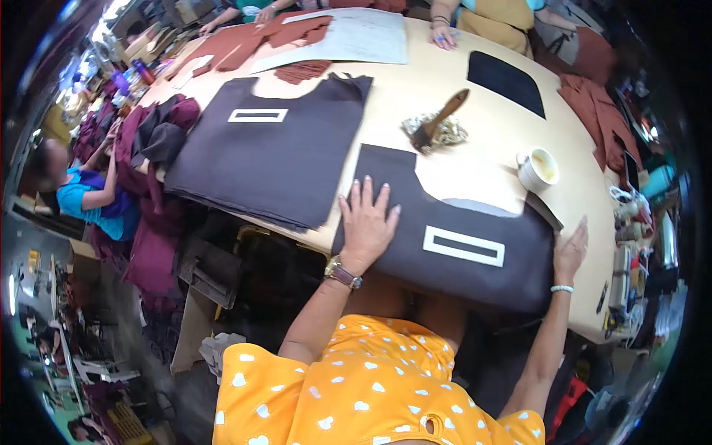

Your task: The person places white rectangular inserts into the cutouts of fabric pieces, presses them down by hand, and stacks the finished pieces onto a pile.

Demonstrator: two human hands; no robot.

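Observation:
My left hand (368, 215) lies flat with fingers spread on a dark cut fabric piece (400, 245) at the table's front edge. A white rectangular frame-shaped patch (463, 246) sits on that piece. At the piece's right edge, my right hand (569, 251) rests against it with its fingers stretched out; its thumb side is hard to make out. Near it a corner of the fabric stands up a little. To the left lies a stack of dark fabric pieces (274, 156), with a similar white patch (257, 116) on top.
Beyond the fabric, a wooden-handled brush (443, 119) rests on a crumpled pad (451, 133). A white cup (538, 169) with pale contents stands at right. A black panel (506, 83), brown fabric (602, 119) and a white sheet (356, 37) lie farther back. Other people stand around the table.

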